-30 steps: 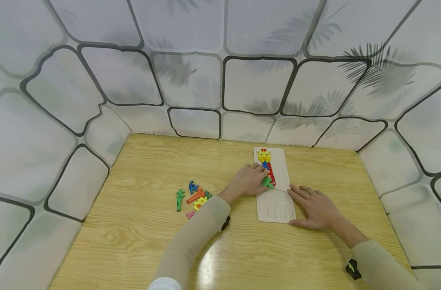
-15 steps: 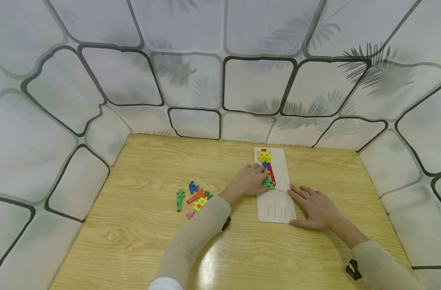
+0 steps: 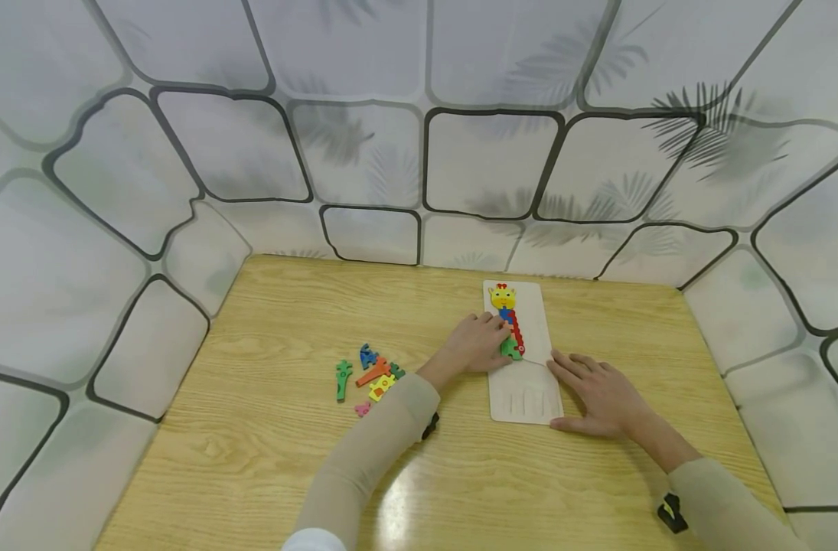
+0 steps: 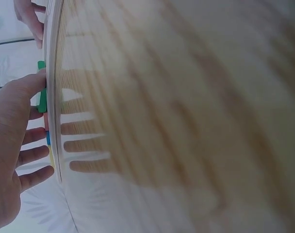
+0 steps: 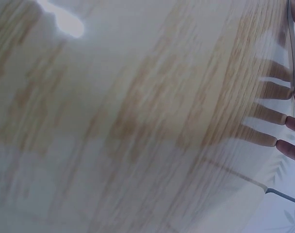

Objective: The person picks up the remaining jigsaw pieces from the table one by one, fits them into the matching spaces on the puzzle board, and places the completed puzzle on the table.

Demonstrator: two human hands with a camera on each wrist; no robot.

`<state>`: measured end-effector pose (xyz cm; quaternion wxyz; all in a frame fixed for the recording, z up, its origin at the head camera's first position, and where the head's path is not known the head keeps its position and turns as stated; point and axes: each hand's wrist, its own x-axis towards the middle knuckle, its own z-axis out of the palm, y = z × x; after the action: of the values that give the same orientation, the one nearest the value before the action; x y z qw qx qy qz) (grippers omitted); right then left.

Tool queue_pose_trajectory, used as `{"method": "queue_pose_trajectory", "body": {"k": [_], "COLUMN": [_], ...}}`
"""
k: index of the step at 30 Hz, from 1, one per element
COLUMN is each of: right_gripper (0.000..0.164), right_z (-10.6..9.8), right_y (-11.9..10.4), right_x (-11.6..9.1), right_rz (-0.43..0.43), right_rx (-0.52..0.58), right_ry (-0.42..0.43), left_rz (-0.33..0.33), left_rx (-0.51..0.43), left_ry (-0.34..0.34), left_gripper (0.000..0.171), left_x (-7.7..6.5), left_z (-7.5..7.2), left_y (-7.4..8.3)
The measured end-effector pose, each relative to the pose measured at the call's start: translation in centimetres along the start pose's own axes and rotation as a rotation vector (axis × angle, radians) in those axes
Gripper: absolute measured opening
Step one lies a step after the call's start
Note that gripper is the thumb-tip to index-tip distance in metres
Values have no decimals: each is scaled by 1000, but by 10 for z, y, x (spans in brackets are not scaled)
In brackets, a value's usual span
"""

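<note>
In the head view a pale puzzle board (image 3: 525,394) lies on the table. In it sits a partly assembled giraffe puzzle: a yellow head (image 3: 503,297), blue and orange parts, a red strip (image 3: 516,330) and a green puzzle piece (image 3: 510,349). My left hand (image 3: 470,344) reaches over the board's left edge. Its thumb and index finger pinch the green piece, while the other fingers spread towards the head, as the left wrist view shows. With fingers extended, my right hand (image 3: 601,394) rests along the board's lower right edge; its fingertips touch the table.
Left of my left forearm lie several loose puzzle pieces: green (image 3: 342,380), blue (image 3: 367,356), orange (image 3: 373,372), yellow (image 3: 381,386) and pink (image 3: 362,409). The sleeve partly covers the cluster. Patterned walls (image 3: 363,153) enclose the wooden table (image 3: 239,444) at the back and sides.
</note>
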<state>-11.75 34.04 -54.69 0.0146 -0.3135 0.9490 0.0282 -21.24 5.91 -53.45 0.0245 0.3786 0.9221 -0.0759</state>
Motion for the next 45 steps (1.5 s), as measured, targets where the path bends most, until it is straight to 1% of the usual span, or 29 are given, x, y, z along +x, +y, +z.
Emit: {"method": "queue_pose_trajectory", "body": {"k": [7,15,19,28,31,37,45], "right_gripper": [105,105,105,105,105,106,107], "right_z": [1,3,3,1,1,2,4], "right_y": [0,1,1,0,0,1,2], "right_x": [0,-1,-1,-1,-1,-1,-1], "right_rz": [1,1,-1,-1,-2,2,6], "right_rx": [4,2,3,13,11,8,5], "right_ry": [7,12,11,21,19,10,7], "left_rz": [-2,-8,-5,5,16,23,38], "left_rx": [-7,-13,-8,-21,-31,-20,-59], "left_ry": [-5,-29,-29,8,12,14,-14], "left_gripper": [71,70,71,67,63,59,58], "left_x": [0,-1,-2,-4,-6,-12,-19], "left_z": [1,-2,-2,-2,-5,-9,-6], "left_y": [1,1,1,-3,-6,-12,-19]}}
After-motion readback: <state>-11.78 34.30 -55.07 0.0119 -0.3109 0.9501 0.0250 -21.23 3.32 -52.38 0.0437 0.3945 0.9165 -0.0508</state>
